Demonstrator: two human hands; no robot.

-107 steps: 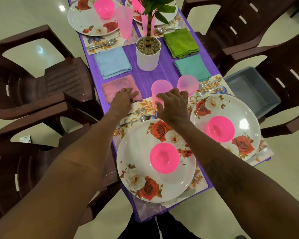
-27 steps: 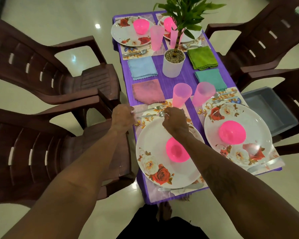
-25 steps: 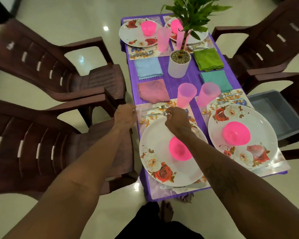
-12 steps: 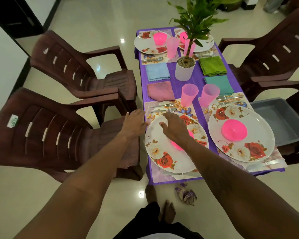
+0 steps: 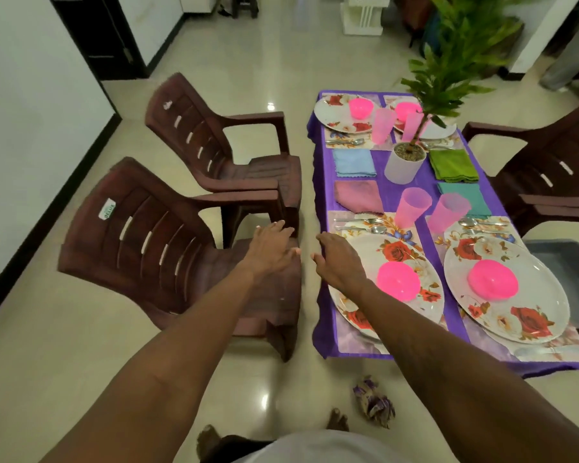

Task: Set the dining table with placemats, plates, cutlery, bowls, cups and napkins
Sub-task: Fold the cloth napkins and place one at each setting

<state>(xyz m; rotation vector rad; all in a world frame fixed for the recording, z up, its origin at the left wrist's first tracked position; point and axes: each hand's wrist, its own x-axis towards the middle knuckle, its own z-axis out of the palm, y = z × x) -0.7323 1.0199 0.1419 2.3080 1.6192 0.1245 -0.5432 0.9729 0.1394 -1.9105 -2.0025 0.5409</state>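
Both hands are empty, fingers loose. The left hand [image 5: 271,248] hovers over the brown chair [image 5: 168,248], and the right hand [image 5: 340,262] is at the tabletop's [image 5: 386,192] left edge. The bowl [image 5: 398,280] sits centred on the nearest plate [image 5: 430,315], with the cutlery [image 5: 361,225] and cup [image 5: 411,207] just above it. This setting looks finished, so there's probably nothing left to hold.

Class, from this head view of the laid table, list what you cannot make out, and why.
All in the head view:
Far right plate: plant and cup cover much of it.
Near left plate: the right forearm hides its near-left rim.
Tub: cut off by the right edge.
Chair label: print too small to read.
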